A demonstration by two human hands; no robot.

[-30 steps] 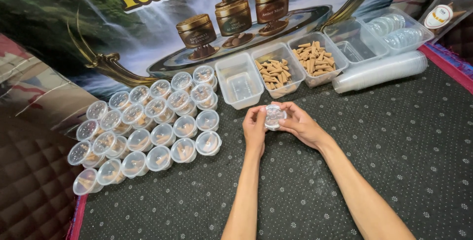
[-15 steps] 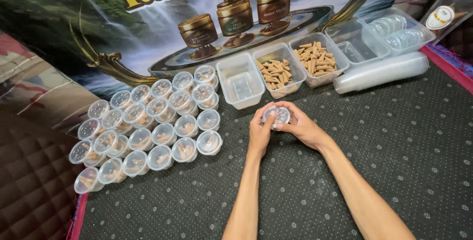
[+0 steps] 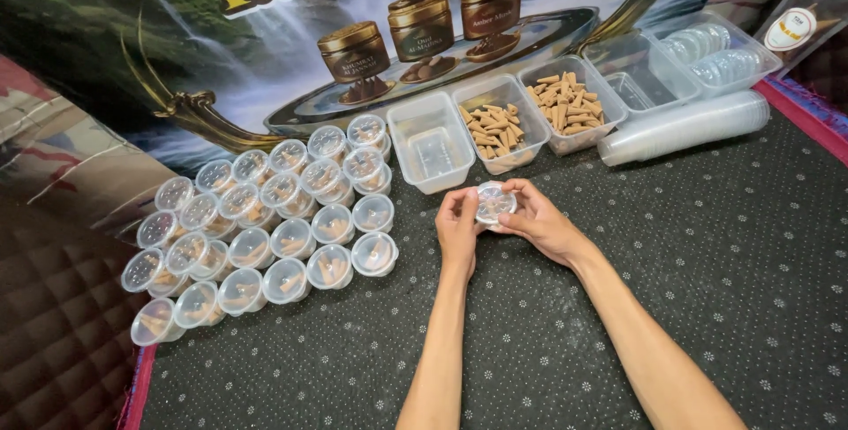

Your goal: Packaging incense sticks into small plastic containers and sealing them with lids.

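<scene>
My left hand [image 3: 457,225] and my right hand [image 3: 535,220] together hold a small clear plastic cup [image 3: 493,202] with a round lid on it, just above the dark dotted mat [image 3: 671,245]. Fingers of both hands press around the lid's rim. To the left lie several lidded small cups [image 3: 265,218] in rows, each with brown cones inside. Behind my hands stand an empty clear tub [image 3: 429,140] and two tubs of brown incense cones [image 3: 491,126] [image 3: 566,102].
A long stack of clear cups [image 3: 685,126] lies on its side at the right. Behind it are a tub of round lids [image 3: 717,55] and an empty tub [image 3: 629,74]. A printed banner [image 3: 265,33] lies at the back; a quilted brown surface [image 3: 53,333] lies left.
The hands have stayed in the same place; fingers have shifted slightly around the cup's lid.
</scene>
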